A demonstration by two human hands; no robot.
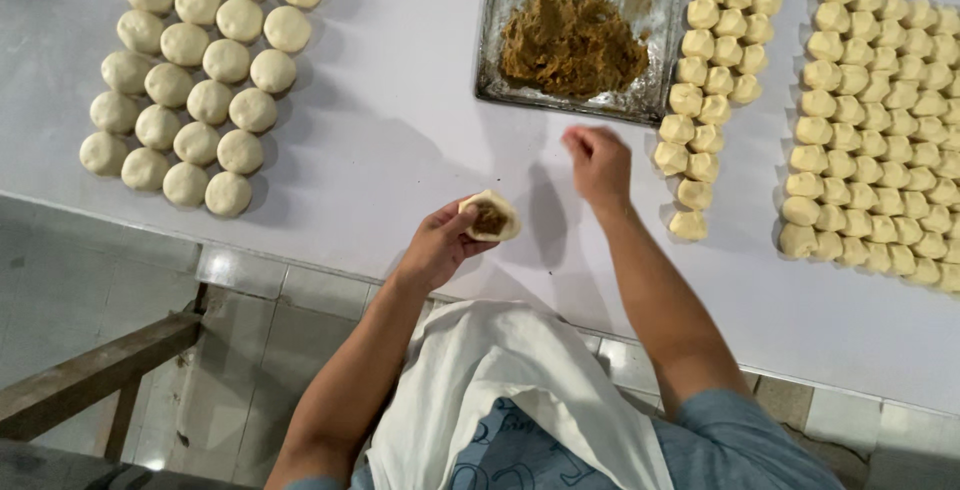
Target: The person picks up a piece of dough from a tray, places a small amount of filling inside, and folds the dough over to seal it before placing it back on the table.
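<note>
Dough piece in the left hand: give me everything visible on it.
The dough piece is a small pale disc, soft-looking, cupped open-side up in the left hand above the white table's near edge. A dab of brown filling sits in its centre. Its edges are not yet closed. The right hand is clear of it.

White table (400,150) carries: rounded dough balls (195,75) in rows at far left; metal tray (493,50) of brown filling (572,42) at top centre; small pale dough pieces (712,80) just right of tray; larger block of pieces (880,130) at right edge.
</note>
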